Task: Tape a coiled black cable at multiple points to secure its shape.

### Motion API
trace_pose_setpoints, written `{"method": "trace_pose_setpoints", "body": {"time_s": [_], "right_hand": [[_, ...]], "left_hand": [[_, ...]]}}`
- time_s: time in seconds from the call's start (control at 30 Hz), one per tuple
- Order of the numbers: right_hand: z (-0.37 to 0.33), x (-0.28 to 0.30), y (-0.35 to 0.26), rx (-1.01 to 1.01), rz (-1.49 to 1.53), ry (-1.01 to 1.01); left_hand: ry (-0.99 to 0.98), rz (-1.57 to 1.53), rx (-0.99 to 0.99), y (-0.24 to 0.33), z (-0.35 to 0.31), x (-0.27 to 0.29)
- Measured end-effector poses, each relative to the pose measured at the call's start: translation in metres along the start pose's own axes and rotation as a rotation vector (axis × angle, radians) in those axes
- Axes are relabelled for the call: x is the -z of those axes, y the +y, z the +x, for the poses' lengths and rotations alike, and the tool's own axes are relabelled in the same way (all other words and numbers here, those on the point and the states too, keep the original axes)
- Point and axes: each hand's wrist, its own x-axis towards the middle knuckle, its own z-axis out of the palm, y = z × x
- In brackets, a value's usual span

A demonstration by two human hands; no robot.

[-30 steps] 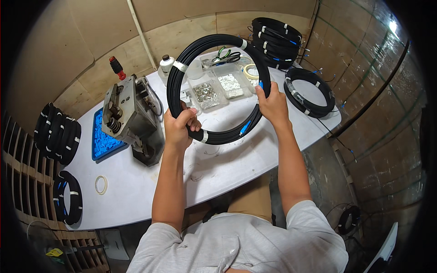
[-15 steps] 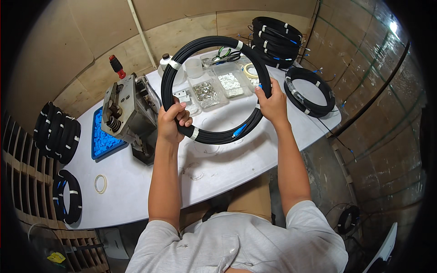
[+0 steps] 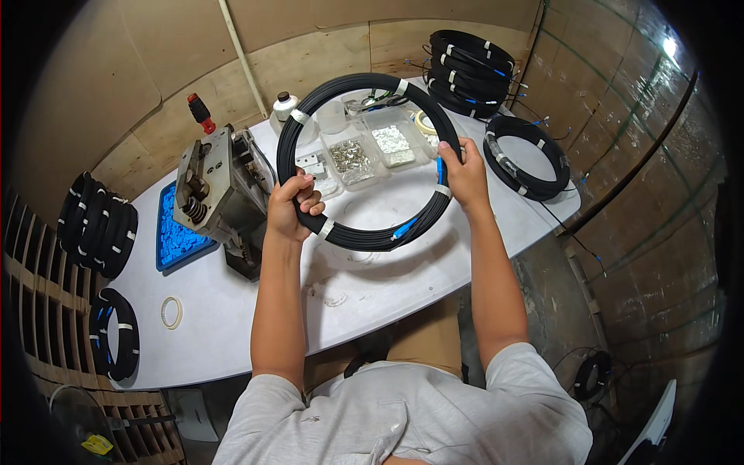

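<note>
A large coil of black cable [image 3: 353,84], bound with several white tape bands, is held up over the table between my two hands. My left hand [image 3: 292,206] is closed round its lower left side, thumb across the front. On the right side, my right hand [image 3: 467,172] grips the coil with the thumb on the near face. A blue connector [image 3: 404,228] lies along the lower right of the ring, and another blue connector [image 3: 440,170] sits beside my right thumb. Through the ring show clear boxes of metal parts [image 3: 353,159] and white pieces [image 3: 391,139].
A metal press [image 3: 217,186] stands left, beside a blue tray [image 3: 160,260] of small blue parts. Stacked coils [image 3: 471,74] and a single coil [image 3: 527,159] occupy the right. More coils [image 3: 97,225] sit far left. A tape roll [image 3: 171,313] and white bottle [image 3: 284,105] are on the table.
The coil has tipped and shifted slightly down, its top edge now lower. It has turned a little, bringing the connector by my right thumb more into sight. Both hands keep their grip.
</note>
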Motion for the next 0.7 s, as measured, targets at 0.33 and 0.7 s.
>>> {"method": "trace_pose_setpoints", "body": {"time_s": [0.33,0.7], "right_hand": [[-0.001,0.005,-0.024,-0.251,0.409,-0.246],[-0.005,-0.001,-0.022,-0.129,0.268,-0.153]], "left_hand": [[0.093,-0.038,0.157,0.003,0.004,0.008],[0.117,0.079,0.11,0.005,-0.004,-0.005]]}}
